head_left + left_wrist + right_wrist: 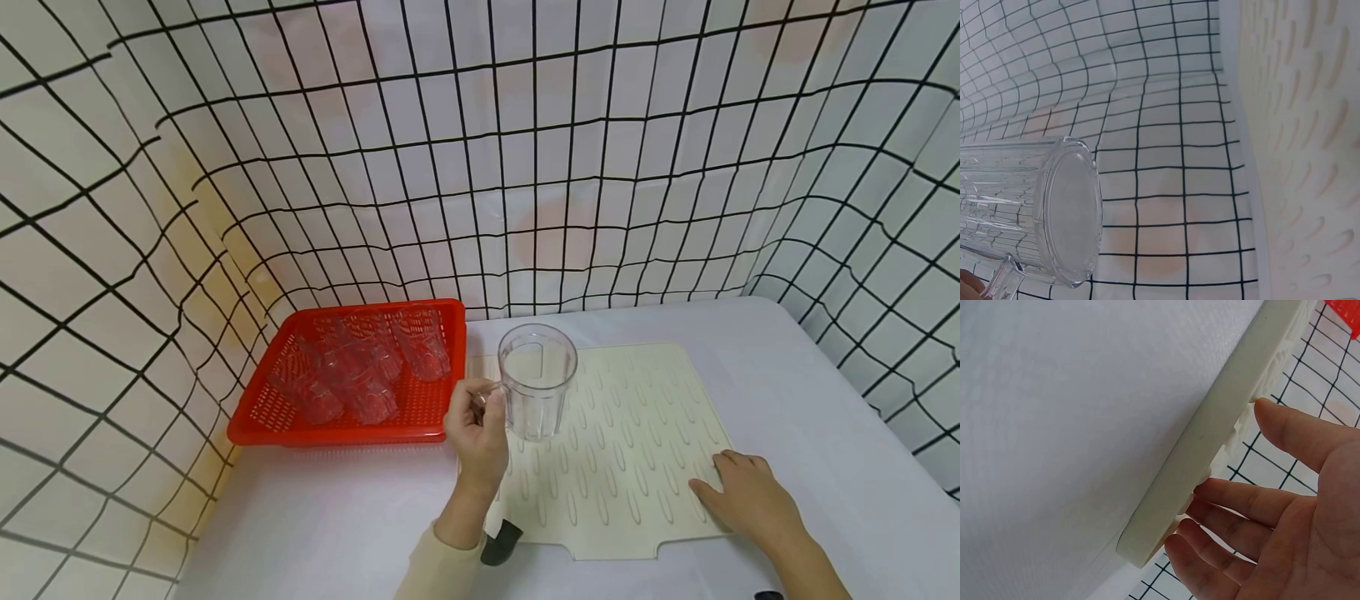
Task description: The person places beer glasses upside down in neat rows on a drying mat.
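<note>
On the white table (337, 517), your left hand (474, 433) gripped the clear mug (536, 379) by its handle, upright above the drying mat (637, 450); your right hand (746, 496) lay flat, fingers relaxed, on the mat's near corner.

Clear ribbed mug (537, 382), red perforated basket (262, 415), cream ridged mat (652, 433), black-gridded white walls (525, 167).

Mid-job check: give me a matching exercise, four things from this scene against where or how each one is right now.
Things:
1. clear mug
2. red basket
3. cream mat
4. right hand

States:
A. flat on the table, ridged side up
B. held by its handle in the left hand
C. resting with straight fingers on the mat's near corner
D. holding several clear glasses on their sides

Pairs: 1-B, 2-D, 3-A, 4-C
</note>
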`<state>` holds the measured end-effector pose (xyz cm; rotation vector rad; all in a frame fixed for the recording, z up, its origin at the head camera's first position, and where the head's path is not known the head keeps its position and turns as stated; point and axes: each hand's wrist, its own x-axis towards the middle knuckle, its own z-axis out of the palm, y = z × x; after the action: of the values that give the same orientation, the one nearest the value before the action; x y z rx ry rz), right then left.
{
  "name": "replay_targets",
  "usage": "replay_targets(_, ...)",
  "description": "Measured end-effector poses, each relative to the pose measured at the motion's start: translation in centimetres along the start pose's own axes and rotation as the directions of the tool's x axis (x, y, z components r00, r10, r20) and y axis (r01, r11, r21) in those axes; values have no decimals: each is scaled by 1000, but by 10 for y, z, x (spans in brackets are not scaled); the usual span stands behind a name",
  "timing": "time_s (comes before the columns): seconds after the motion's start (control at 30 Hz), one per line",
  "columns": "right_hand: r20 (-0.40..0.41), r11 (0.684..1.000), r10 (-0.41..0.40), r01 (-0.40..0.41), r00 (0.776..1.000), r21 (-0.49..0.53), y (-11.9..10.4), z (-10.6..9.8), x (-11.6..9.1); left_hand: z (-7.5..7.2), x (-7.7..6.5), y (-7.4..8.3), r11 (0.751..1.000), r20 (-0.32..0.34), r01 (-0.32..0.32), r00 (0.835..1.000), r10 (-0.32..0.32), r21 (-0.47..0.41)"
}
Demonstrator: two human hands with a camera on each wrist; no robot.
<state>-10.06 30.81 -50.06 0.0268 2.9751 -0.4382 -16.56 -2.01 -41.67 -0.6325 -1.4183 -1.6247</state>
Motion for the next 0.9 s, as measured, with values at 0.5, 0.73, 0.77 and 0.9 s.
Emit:
replay_targets(0.5, 8, 1000, 9, -9, 1000, 2, -7, -7, -1, 6, -4, 1, 1000, 13, -1, 1000, 1, -5)
replay_targets(0.73, 4, 1000, 8, -8, 1000, -1, -5, -5, -1, 8, -4, 1, 1000, 33, -23, 999, 23, -15)
replay_targets(0.77, 2, 1000, 8, -8, 1000, -2, -5, -5, -1, 9, -4, 1, 1000, 33, -26, 999, 27, -12)
replay_targets(0.9, 0, 1000, 8, -8, 1000, -1, -5, -4, -1, 10, -5, 0, 999, 35, -37, 999, 38, -12)
